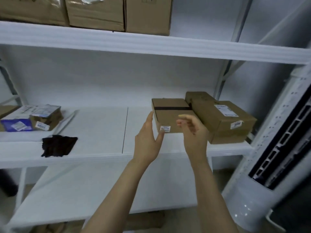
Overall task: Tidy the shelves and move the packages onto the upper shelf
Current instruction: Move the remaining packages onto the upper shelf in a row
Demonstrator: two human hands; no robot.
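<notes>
A flat brown cardboard box (170, 113) with a dark tape band and a small white label lies on the middle shelf (101, 125). My left hand (148, 140) has its fingers straight against the box's left side, thumb at the front label. My right hand (193, 130) hovers in front of the box's right part with fingers loosely curled, holding nothing. A longer brown box (223, 116) with white labels sits on a lower box just to the right. The upper shelf (151, 42) carries large cartons (97, 12).
At the shelf's left lie a small labelled box (47, 118), a blue package (16, 125) and a black cloth-like item (58, 145). A white tower appliance (277, 148) stands at the right. A lower shelf (101, 190) sits beneath my arms.
</notes>
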